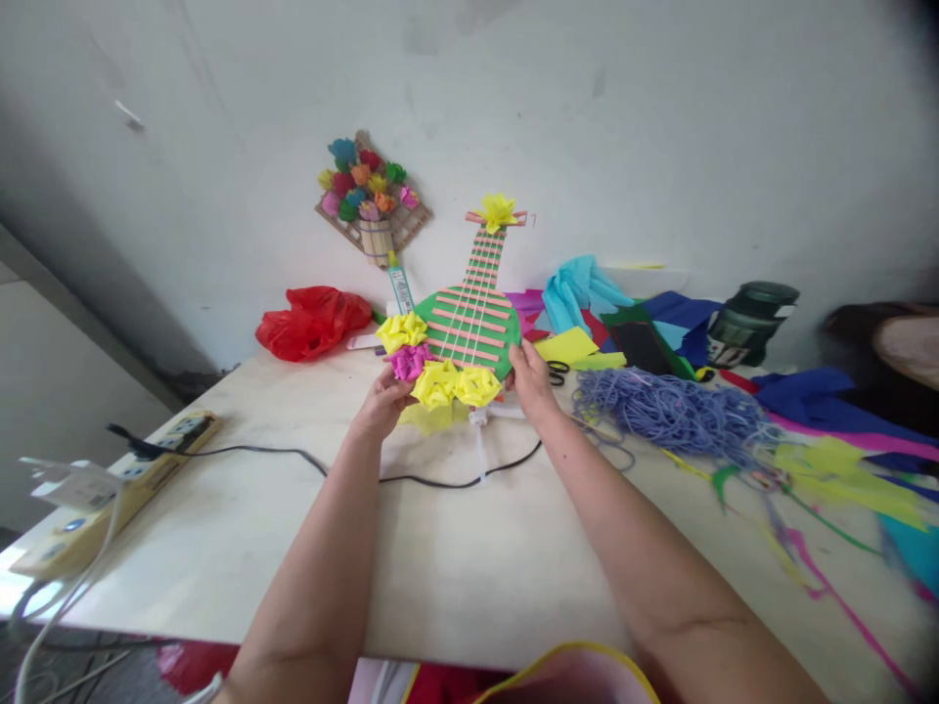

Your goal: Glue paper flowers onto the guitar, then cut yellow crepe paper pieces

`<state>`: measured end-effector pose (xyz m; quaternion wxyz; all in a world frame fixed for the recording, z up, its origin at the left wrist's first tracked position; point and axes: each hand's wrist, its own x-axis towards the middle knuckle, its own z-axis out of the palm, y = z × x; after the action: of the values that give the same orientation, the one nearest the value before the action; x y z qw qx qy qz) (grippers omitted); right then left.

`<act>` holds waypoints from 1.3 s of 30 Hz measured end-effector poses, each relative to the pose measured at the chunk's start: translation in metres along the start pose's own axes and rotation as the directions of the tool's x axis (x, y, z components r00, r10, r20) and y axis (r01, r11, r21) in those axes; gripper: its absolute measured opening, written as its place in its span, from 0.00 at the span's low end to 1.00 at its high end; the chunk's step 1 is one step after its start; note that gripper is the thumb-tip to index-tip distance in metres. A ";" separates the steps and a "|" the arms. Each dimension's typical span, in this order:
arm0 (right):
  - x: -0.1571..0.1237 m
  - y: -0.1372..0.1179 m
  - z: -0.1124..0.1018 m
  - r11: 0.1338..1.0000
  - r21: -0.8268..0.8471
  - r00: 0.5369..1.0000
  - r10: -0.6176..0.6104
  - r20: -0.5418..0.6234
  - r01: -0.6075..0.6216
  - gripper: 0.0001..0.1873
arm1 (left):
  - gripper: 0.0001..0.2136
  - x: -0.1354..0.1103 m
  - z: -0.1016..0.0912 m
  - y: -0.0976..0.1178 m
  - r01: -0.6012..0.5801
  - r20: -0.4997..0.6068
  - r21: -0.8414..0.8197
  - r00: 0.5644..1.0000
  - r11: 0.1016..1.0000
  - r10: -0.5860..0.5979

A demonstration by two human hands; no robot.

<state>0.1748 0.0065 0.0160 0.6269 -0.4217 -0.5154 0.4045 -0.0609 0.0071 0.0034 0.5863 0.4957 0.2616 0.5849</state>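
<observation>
Held upright over the table is a green lute-shaped craft (469, 328) with pink strips across it and white strings down its length. A yellow paper flower (497, 212) tops its neck. Yellow flowers (436, 384) and a magenta flower (411, 363) line its lower left edge. My left hand (385, 396) is closed on that lower left side, its fingertips partly hidden by the flowers. My right hand (529, 376) grips the right edge, thumb in front and fingers behind. Below the craft, a glue gun (478, 418) lies partly covered.
A power strip (117, 499) stands at left, its black cable (293, 450) crossing the table. A red plastic bag (312, 323) lies behind. Purple-blue string (671, 411), scissors (558, 373), coloured paper (587, 288) and a dark green jar (752, 323) are at right. A flower decoration (374, 196) is against the wall.
</observation>
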 end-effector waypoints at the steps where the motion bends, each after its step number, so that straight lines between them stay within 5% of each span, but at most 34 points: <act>1: 0.000 0.000 0.001 0.999 -0.014 0.999 -0.033 -0.030 0.032 0.20 | 0.20 0.000 0.000 -0.001 0.003 -0.003 0.004 1.000 1.000 -0.003; 22: 0.002 0.002 0.002 0.997 -0.033 0.998 -0.065 -0.027 0.064 0.21 | 0.19 0.002 -0.001 -0.007 -0.003 -0.009 0.023 1.000 1.000 0.003; 33: 0.004 -0.018 -0.005 0.952 -0.132 0.953 0.289 0.088 -0.276 0.19 | 0.21 0.004 -0.007 -0.010 -0.025 -0.037 0.015 0.999 1.000 0.025; 39: 0.002 -0.029 -0.007 0.931 -0.261 0.960 0.276 0.048 -0.254 0.14 | 0.21 0.005 -0.005 -0.009 -0.044 -0.069 0.027 0.997 0.999 0.046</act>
<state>0.1840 -0.0012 0.0437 0.4855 -0.5462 -0.5269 0.4340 -0.0603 0.0146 -0.0054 0.5571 0.4881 0.2781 0.6116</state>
